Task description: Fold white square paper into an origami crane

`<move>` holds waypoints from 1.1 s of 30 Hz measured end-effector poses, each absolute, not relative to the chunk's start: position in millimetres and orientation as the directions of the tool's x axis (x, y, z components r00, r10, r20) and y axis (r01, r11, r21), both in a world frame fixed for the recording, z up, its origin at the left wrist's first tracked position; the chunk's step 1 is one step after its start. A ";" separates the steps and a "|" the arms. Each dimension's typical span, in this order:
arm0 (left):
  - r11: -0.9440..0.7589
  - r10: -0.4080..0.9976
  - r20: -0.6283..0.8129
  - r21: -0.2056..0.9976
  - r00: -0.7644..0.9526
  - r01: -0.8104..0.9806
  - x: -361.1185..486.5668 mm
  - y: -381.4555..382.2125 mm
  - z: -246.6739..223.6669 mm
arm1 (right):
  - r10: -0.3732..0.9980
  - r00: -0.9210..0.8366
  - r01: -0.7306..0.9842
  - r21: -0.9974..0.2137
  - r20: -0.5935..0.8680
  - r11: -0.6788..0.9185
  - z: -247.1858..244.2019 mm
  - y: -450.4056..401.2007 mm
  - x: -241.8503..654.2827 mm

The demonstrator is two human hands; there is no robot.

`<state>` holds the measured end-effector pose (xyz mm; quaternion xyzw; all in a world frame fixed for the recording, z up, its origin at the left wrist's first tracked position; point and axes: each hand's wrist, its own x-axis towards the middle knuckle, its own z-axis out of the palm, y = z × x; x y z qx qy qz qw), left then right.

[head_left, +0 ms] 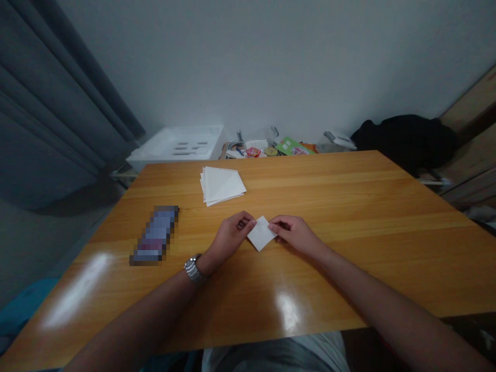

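A small folded piece of white paper [261, 235] is held between my two hands over the middle of the wooden table [325, 191], turned so that one corner points toward me. My left hand [233, 232], with a metal watch [194, 268] on its wrist, pinches the paper's left corner between thumb and fingers. At the opposite corner my right hand [292, 230] pinches it the same way, thumb on top. The fingers beneath the paper are mostly hidden.
Loose white sheets [221, 186] lie stacked beyond my left hand. A pixelated phone-like object [157, 235] rests on the left. Behind the table's far edge are a white tray [182, 144], a green booklet [292, 146], a plastic box [336, 140] and a black cloth heap [403, 142].
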<state>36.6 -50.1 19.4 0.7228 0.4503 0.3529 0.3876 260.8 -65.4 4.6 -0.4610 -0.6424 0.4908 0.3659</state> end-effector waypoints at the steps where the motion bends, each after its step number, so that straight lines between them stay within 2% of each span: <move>1: -0.298 0.925 0.164 0.872 0.343 0.389 36.6 -49.8 19.1 | 0.952 -0.305 0.241 -0.965 0.026 0.103 4.5 -65.1 261.5; 9: -0.387 0.894 0.176 0.769 0.413 0.510 32.1 -48.3 16.9 | 0.945 -0.247 0.462 -0.831 0.215 0.310 5.3 -55.5 271.4; 11: -0.464 0.869 0.235 0.693 0.435 0.551 30.3 -47.4 17.4 | 0.936 -0.263 0.511 -0.788 0.236 0.342 5.6 -54.3 273.7; 14: -0.646 0.753 0.336 0.540 0.565 0.540 29.9 -46.8 16.8 | 0.920 -0.299 0.588 -0.711 0.252 0.386 5.4 -53.4 274.3; 17: -0.758 0.642 0.330 0.409 0.693 0.508 31.3 -47.7 13.3 | 0.905 -0.318 0.628 -0.652 0.283 0.425 3.4 -52.2 272.1; 22: -0.758 0.649 0.227 0.279 0.726 0.590 31.9 -49.5 8.2 | 0.871 -0.339 0.649 -0.582 0.355 0.489 0.1 -50.0 269.2; 26: -0.690 0.724 0.215 0.182 0.656 0.701 32.1 -52.6 9.2 | 0.837 -0.389 0.718 -0.443 0.385 0.537 3.4 -52.2 267.9; 30: -0.668 0.740 0.215 0.123 0.638 0.734 35.3 -57.7 11.0 | 0.816 -0.501 0.755 -0.315 0.289 0.575 3.7 -57.4 264.0; 33: -0.663 0.742 0.212 0.089 0.636 0.744 37.0 -60.4 11.7 | 0.845 -0.500 0.801 -0.269 0.190 0.535 -0.1 -61.7 260.5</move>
